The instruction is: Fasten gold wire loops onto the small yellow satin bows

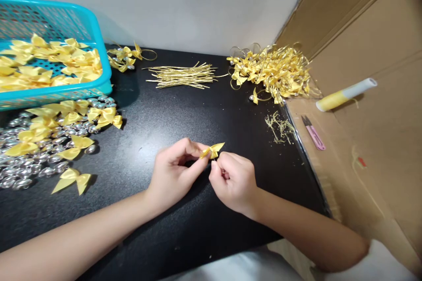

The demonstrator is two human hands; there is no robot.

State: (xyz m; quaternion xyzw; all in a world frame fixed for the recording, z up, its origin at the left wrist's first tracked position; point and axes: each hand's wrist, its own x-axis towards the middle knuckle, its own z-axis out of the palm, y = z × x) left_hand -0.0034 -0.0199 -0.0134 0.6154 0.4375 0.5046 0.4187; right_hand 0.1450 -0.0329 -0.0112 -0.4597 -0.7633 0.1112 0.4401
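Black table (184, 109), with a small yellow bow (213, 150) pinched over it.
At the table's far left a blue basket (104, 66) is set, at its far right a heap of looped bows (273, 72). Over its front centre the bow is gripped by left hand (174, 173) and right hand (234, 180), fingers closed; holding at the knot is judged steadiest. No obstruction is seen.
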